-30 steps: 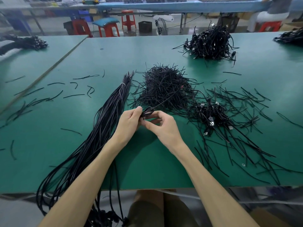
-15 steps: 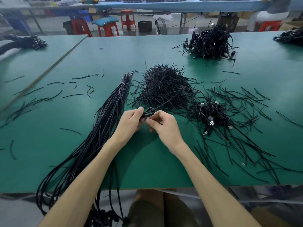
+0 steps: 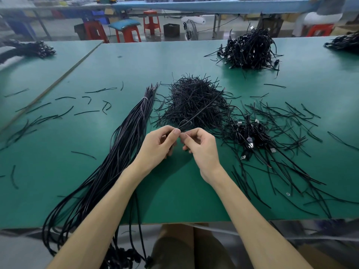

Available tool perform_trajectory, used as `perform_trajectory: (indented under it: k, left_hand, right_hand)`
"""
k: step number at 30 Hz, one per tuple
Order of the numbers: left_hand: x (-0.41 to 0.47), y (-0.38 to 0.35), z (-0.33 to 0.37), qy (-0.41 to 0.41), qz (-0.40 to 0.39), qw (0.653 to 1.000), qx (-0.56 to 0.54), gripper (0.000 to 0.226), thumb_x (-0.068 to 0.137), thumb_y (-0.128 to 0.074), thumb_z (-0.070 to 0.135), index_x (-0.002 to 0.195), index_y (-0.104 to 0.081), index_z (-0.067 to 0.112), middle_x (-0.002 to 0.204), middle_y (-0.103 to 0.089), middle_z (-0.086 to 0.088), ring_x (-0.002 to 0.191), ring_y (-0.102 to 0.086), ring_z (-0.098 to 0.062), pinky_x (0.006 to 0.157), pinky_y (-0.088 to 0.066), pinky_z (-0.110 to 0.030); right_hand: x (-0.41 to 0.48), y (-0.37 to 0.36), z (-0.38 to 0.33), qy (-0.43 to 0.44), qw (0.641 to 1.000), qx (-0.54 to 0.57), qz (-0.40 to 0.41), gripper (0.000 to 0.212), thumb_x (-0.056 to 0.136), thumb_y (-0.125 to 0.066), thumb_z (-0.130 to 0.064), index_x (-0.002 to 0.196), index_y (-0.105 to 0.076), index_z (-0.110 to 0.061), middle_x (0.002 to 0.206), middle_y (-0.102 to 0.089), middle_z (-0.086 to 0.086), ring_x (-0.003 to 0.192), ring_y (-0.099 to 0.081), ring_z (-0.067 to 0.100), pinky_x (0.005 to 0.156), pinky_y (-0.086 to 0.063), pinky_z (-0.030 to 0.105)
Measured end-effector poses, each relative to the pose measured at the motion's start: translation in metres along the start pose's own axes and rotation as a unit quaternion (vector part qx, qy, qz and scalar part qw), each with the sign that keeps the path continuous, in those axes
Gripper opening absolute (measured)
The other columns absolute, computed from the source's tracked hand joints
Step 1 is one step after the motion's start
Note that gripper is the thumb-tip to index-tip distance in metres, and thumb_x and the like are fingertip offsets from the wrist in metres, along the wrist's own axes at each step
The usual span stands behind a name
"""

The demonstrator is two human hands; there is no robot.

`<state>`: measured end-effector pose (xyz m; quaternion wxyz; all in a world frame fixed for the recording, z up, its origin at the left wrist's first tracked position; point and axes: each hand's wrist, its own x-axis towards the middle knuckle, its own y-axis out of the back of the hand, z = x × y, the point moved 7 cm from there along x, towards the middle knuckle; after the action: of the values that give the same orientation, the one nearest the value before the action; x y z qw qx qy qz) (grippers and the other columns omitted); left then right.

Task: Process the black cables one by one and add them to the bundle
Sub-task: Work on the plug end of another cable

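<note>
- Now left hand (image 3: 159,144) and right hand (image 3: 202,148) meet fingertip to fingertip, both pinching one black cable (image 3: 203,108).
- It points away to the right, across the heap of short pieces (image 3: 186,94); its gripped end is hidden.
- Bundle (image 3: 124,144) lies diagonally beside the left hand, its near ends cut off below the table (image 3: 174,191) edge.

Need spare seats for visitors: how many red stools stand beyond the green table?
4 red stools: one at the left, one beside it under a teal cushion, one further back, one far right under a seated person. Others may be hidden behind the tables.
</note>
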<state>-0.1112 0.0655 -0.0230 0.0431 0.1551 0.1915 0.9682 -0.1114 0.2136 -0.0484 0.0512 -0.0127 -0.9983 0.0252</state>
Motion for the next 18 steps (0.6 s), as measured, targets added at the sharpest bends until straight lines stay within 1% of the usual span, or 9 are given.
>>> perform_trajectory:
  k: [2, 4, 7, 9, 11, 12, 15, 17, 18]
  left_hand:
    - [0.0, 0.0, 0.0, -0.005, 0.006, 1.0, 0.018, 0.028, 0.106, -0.052, 0.032, 0.083, -0.063, 0.022, 0.065, -0.06, -0.005, 0.05, -0.054, -0.014, 0.048, -0.045, -0.028]
    - [0.001, 0.001, -0.001, -0.003, 0.01, 1.0, 0.026, 0.035, 0.108, -0.048, 0.028, 0.076, -0.058, 0.019, 0.061, -0.056, -0.011, 0.048, -0.051, -0.016, 0.049, -0.043, -0.03]
    - [0.001, 0.0, -0.001, 0.008, 0.002, 1.0, -0.003, 0.039, 0.11, -0.044, 0.022, 0.073, -0.057, 0.018, 0.055, -0.051, -0.006, 0.039, -0.044, -0.018, 0.043, -0.037, -0.027]
    - [0.002, -0.001, -0.006, 0.028, -0.004, 0.999, -0.029, 0.04, 0.11, -0.044, 0.019, 0.075, -0.057, 0.006, 0.056, -0.051, -0.001, 0.038, -0.041, -0.018, 0.041, -0.034, -0.027]
    - [0.002, -0.002, -0.013, 0.058, -0.008, 0.996, -0.066, 0.039, 0.11, -0.046, 0.02, 0.083, -0.057, -0.006, 0.06, -0.053, 0.001, 0.038, -0.04, -0.017, 0.04, -0.032, -0.026]
    - [0.002, -0.002, -0.016, 0.072, -0.008, 0.994, -0.085, 0.037, 0.11, -0.047, 0.022, 0.089, -0.06, -0.006, 0.061, -0.054, 0.0, 0.039, -0.04, -0.017, 0.04, -0.032, -0.025]
    - [0.001, 0.0, -0.018, 0.104, -0.002, 0.98, -0.172, 0.026, 0.109, -0.049, 0.026, 0.117, -0.066, 0.007, 0.064, -0.058, -0.004, 0.042, -0.041, -0.02, 0.042, -0.037, -0.026]
    - [0.002, 0.001, -0.016, 0.117, -0.011, 0.963, -0.242, 0.031, 0.109, -0.047, 0.029, 0.125, -0.067, 0.013, 0.069, -0.061, -0.008, 0.045, -0.047, -0.023, 0.047, -0.043, -0.027]
    - [0.003, 0.001, -0.015, 0.121, -0.022, 0.952, -0.28, 0.035, 0.109, -0.044, 0.03, 0.126, -0.068, 0.011, 0.072, -0.063, -0.009, 0.047, -0.051, -0.024, 0.05, -0.045, -0.029]
  right_hand:
    - [0.0, 0.0, 0.0, -0.002, 1.0, 0.001, 0.0, 0.011, 0.093, -0.073, -0.016, 0.084, -0.067, -0.012, 0.075, -0.07, 0.0, 0.063, -0.061, 0.008, 0.059, -0.045, 0.018]
    - [0.0, -0.001, 0.0, -0.002, 1.0, 0.004, -0.005, 0.01, 0.093, -0.072, -0.014, 0.085, -0.067, -0.012, 0.079, -0.073, 0.001, 0.063, -0.061, 0.007, 0.059, -0.045, 0.018]
    - [0.0, -0.002, -0.001, 0.001, 1.0, 0.016, -0.01, 0.009, 0.094, -0.07, -0.011, 0.086, -0.066, -0.011, 0.087, -0.078, 0.003, 0.062, -0.06, 0.006, 0.059, -0.046, 0.015]
    - [0.0, -0.001, -0.001, -0.001, 1.0, 0.022, -0.007, 0.009, 0.094, -0.07, -0.011, 0.085, -0.066, -0.011, 0.084, -0.077, 0.001, 0.061, -0.059, 0.006, 0.059, -0.045, 0.014]
    - [0.0, -0.001, 0.0, -0.002, 1.0, 0.028, -0.004, 0.01, 0.093, -0.071, -0.012, 0.084, -0.066, -0.012, 0.079, -0.074, -0.002, 0.061, -0.059, 0.007, 0.058, -0.045, 0.014]
    - [0.0, -0.001, 0.0, -0.002, 1.0, 0.029, -0.002, 0.01, 0.093, -0.072, -0.013, 0.084, -0.066, -0.012, 0.078, -0.073, -0.002, 0.062, -0.059, 0.008, 0.059, -0.045, 0.015]
    - [0.001, 0.001, 0.0, -0.001, 1.0, 0.03, 0.003, 0.01, 0.092, -0.073, -0.014, 0.084, -0.067, -0.013, 0.075, -0.069, 0.0, 0.063, -0.06, 0.009, 0.06, -0.046, 0.016]
    - [0.001, 0.001, 0.001, -0.002, 0.999, 0.031, 0.007, 0.011, 0.093, -0.072, -0.014, 0.084, -0.067, -0.012, 0.073, -0.068, -0.002, 0.063, -0.059, 0.009, 0.062, -0.047, 0.019]
    - [0.002, 0.001, 0.002, -0.004, 0.999, 0.032, 0.009, 0.011, 0.093, -0.072, -0.014, 0.084, -0.067, -0.011, 0.074, -0.068, -0.001, 0.063, -0.059, 0.009, 0.063, -0.048, 0.022]
